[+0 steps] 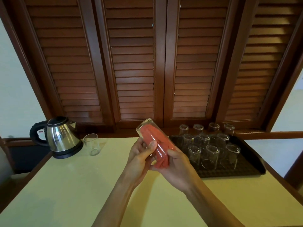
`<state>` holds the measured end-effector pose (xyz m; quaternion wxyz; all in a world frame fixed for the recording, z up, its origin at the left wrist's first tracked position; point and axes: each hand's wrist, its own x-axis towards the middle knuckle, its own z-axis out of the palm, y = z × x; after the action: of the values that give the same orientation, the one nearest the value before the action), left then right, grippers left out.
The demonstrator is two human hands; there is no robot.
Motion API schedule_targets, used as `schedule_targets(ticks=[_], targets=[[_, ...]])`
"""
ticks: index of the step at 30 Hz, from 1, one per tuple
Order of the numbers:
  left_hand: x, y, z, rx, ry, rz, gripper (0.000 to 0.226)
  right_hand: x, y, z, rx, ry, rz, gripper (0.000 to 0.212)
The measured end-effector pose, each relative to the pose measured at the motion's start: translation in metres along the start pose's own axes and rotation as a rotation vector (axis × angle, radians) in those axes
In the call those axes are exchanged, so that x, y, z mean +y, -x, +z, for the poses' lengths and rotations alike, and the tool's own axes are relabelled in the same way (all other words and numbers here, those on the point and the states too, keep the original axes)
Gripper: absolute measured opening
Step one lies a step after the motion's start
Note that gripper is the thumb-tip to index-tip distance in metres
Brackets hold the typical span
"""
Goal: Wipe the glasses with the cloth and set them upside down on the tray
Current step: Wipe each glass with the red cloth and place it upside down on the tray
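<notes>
From the head view, I have the glass [152, 136] lifted over the yellow table [82, 185], tilted with its base up and away toward the shutters and its mouth down toward me. The red cloth [161, 158] is stuffed inside it, filling most of the bore and spilling out at the mouth. My left hand [139, 158] grips the glass wall, thumb curled over the front and fingers wrapped behind. My right hand [176, 167] is closed around the bunched cloth at the mouth. I judge this to be the inside wipe, so the way to do it well is to keep the left grip firm but not crushing and twist the cloth with the right wrist, pushing it right up to the base so the bottom corner gets wiped. I'd keep the work over the table, not the tray [229, 173], so a slip won't knock the eleven upturned glasses [211, 154] standing there just to the right. One more tumbler [91, 144] stands mouth up beside the kettle [62, 136], well apart from the tray, and looks to be waiting its turn. The tray's near edge has bare space for this one.
</notes>
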<state>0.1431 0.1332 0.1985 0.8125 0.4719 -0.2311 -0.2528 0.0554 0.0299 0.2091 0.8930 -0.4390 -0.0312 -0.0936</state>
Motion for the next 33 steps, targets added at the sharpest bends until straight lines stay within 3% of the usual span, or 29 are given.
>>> schedule_targets(ticks=[3,5,7,9,10,11,12,14,17,20,22,24,26,30,33], targets=[[0.005,-0.003,-0.003,-0.063,-0.044,0.023,0.049,0.003,0.001,0.008,0.007,-0.190,-0.009,0.040],[0.010,-0.003,-0.004,-0.091,-0.035,0.015,0.049,0.006,-0.002,0.012,-0.007,-0.040,-0.078,0.034],[0.013,-0.004,-0.006,-0.099,-0.033,0.008,0.040,0.012,-0.008,0.006,0.064,0.503,-0.291,0.034],[0.013,-0.004,-0.005,-0.082,-0.064,0.000,0.041,0.021,-0.018,-0.009,0.124,1.269,-0.534,0.051],[0.013,-0.003,-0.003,-0.063,-0.080,-0.009,0.045,0.025,-0.024,-0.018,0.168,1.529,-0.619,0.061],[0.011,-0.003,-0.003,-0.047,-0.084,-0.012,0.048,0.025,-0.026,-0.020,0.172,1.618,-0.632,0.066],[0.010,-0.003,-0.004,-0.040,-0.074,-0.012,0.047,0.025,-0.023,-0.017,0.128,1.529,-0.588,0.064],[0.011,-0.005,-0.008,-0.025,-0.056,0.010,0.039,0.020,-0.011,-0.007,0.025,1.016,-0.379,0.053],[0.020,-0.011,-0.020,0.014,-0.051,0.070,0.042,0.017,0.011,-0.002,0.167,0.186,-0.083,0.046],[0.033,-0.014,-0.026,-0.009,-0.057,0.110,0.046,0.016,0.027,-0.014,0.252,-0.169,0.012,0.040],[0.037,-0.012,-0.029,-0.002,-0.068,0.120,0.053,0.006,0.030,-0.018,0.341,-0.308,-0.061,0.043],[0.036,-0.010,-0.032,0.009,-0.118,0.122,0.058,-0.011,0.031,-0.017,0.465,-0.255,-0.194,0.036],[0.032,-0.008,-0.028,0.001,-0.175,0.113,0.060,-0.016,0.025,-0.008,0.494,-0.001,-0.280,0.025],[0.025,-0.005,-0.010,-0.080,-0.303,0.129,0.060,0.000,0.005,0.022,0.278,0.764,-0.421,0.055],[0.020,0.000,-0.010,-0.132,-0.395,0.132,0.068,-0.013,-0.015,0.020,0.273,0.777,-0.571,0.051]])
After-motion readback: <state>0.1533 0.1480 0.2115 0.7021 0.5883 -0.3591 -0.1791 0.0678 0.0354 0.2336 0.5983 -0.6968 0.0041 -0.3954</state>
